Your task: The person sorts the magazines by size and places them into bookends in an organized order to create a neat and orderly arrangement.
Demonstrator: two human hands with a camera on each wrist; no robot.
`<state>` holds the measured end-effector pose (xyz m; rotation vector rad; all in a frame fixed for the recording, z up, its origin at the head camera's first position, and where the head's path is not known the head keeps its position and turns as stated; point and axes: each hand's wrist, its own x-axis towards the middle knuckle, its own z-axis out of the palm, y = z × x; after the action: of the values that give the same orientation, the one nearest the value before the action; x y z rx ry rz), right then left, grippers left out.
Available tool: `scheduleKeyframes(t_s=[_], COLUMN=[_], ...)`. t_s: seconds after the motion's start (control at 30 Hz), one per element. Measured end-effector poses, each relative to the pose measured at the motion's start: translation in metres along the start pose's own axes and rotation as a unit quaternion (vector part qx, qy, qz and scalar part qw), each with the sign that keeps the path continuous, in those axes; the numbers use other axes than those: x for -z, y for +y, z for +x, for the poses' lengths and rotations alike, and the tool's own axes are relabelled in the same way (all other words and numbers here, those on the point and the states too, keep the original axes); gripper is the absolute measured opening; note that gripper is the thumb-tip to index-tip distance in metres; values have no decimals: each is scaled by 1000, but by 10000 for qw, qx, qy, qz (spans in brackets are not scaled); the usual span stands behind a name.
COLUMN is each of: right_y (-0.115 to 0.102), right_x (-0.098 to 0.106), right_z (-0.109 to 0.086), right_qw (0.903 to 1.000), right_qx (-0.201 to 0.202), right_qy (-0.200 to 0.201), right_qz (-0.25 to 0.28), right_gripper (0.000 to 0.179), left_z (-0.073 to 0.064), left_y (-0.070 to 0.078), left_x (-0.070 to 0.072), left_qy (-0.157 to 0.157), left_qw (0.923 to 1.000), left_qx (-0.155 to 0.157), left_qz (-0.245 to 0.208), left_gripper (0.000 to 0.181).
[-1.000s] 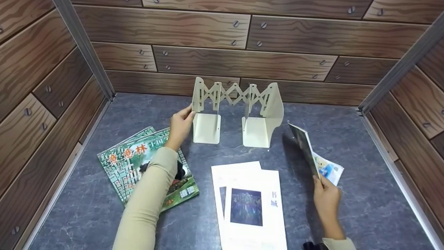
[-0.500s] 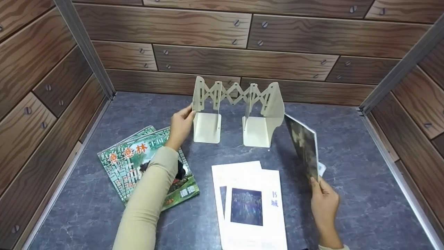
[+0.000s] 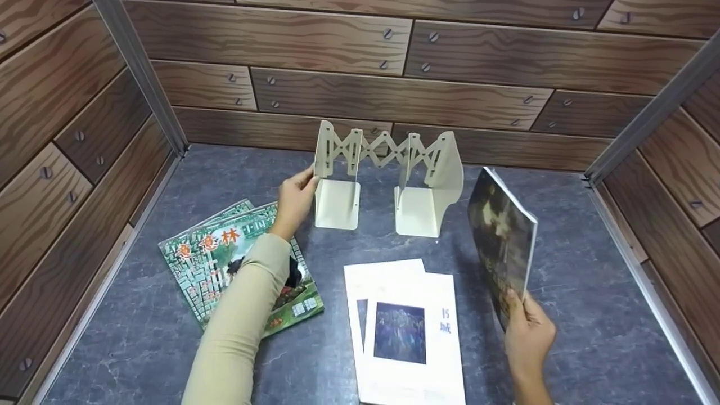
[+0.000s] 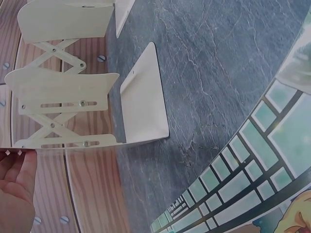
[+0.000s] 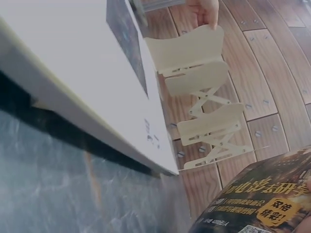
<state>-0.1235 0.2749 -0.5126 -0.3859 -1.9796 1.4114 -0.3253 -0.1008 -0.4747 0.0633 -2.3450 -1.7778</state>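
Observation:
A cream metal expanding bookend [image 3: 337, 207], with zigzag links between upright panels, stands near the back wall. My left hand [image 3: 296, 202] holds the edge of its left end panel; in the left wrist view those fingers [image 4: 22, 174] bend against the panel. On the right, my right hand [image 3: 530, 333] pinches the lower edge of a dark-covered magazine [image 3: 502, 236], raised nearly upright above the table. Yellow lettering shows on this magazine [image 5: 272, 194] in the right wrist view. The bookend's two base plates lie flat on the table.
Overlapping green magazines [image 3: 205, 256] lie at left, partly under my left forearm. White-covered magazines [image 3: 413, 287] overlap at the front middle. Wood-patterned walls [image 3: 337, 45] with metal corner strips enclose the grey marbled table [image 3: 607, 281] on the back and sides.
My right hand has raised the dark magazine and turned its cover more toward the head camera. A colourful patch behind it has gone out of sight. The left hand stays at the bookend.

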Motion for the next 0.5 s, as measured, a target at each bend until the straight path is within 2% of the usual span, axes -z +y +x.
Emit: scheduleKeyframes(t_s=[0.17, 0.5], right_y=[-9, -23], right_x=[-2, -7], right_z=[-2, -1], right_qw=[9993, 9979], right_qx=[-7, 238], right_qy=[57, 35], right_qz=[377, 606], right_gripper=[28, 26], left_z=[1, 1], left_y=[0, -1], left_x=[0, -1], left_qy=[6, 33], left_qw=[10000, 9999], left_qx=[-27, -149], left_qz=[-39, 17], left_gripper=[41, 42])
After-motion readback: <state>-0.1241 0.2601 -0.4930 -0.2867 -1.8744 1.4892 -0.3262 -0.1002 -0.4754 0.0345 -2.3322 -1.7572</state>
